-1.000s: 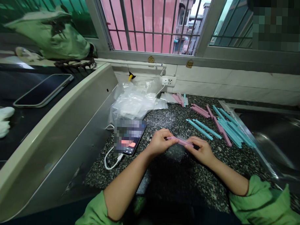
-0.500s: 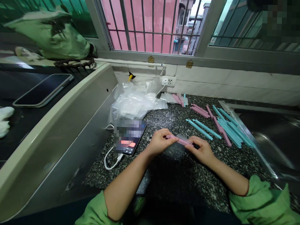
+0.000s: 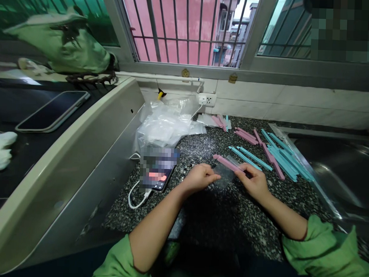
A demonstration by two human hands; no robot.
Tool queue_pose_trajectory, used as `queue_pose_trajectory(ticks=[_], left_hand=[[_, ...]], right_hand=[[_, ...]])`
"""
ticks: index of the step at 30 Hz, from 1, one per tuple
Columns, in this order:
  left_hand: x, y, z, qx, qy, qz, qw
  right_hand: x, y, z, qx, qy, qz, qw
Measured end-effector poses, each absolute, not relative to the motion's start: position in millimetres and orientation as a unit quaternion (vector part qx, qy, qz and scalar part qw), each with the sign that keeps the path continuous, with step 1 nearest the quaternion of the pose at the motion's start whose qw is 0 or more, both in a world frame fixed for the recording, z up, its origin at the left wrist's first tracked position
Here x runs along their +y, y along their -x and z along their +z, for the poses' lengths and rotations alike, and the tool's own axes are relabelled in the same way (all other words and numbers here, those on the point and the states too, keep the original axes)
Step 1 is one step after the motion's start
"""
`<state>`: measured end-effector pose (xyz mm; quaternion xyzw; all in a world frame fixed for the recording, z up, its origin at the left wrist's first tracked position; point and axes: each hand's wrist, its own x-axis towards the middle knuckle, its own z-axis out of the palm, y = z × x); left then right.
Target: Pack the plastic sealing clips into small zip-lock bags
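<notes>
In my right hand (image 3: 255,183) a long pink plastic bag clip (image 3: 225,161) is pinched near its right end, its other end pointing up and left. A small clear plastic bag (image 3: 227,176) hangs at the clip, its film hard to make out against the stone. My left hand (image 3: 203,178) is closed, thumb and fingers pressed together at the left edge of that film, apart from the clip. Just beyond the hands lie two blue clips (image 3: 247,157). Further right are more pink clips (image 3: 273,161) and a pile of blue clips (image 3: 285,160).
A phone (image 3: 160,172) on a white cable lies left on the speckled counter (image 3: 121,215). Behind it sits a heap of clear bags (image 3: 163,123). A packet with clips (image 3: 217,121) lies by the wall, below a socket (image 3: 209,99). The metal sink (image 3: 337,168) borders the right.
My left hand has let go of the pink clip and moved slightly down, to the clear film. The clip has tilted, its left end rising, still in my right hand.
</notes>
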<state>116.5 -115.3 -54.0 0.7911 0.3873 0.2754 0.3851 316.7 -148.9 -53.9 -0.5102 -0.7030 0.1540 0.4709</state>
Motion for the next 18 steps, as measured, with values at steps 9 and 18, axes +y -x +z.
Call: queue_pose_trajectory(ticks=[9,18], left_hand=[[-117,-117,-52,0.392,-0.710,0.378,0.447],[-119,-115,-44,0.367,-0.636,0.450,0.509]], right_hand=[[-150,-314,-52,-0.730,0.498,0.196,0.425],[-150,-309,-60,-0.710,0.507,0.296,0.388]])
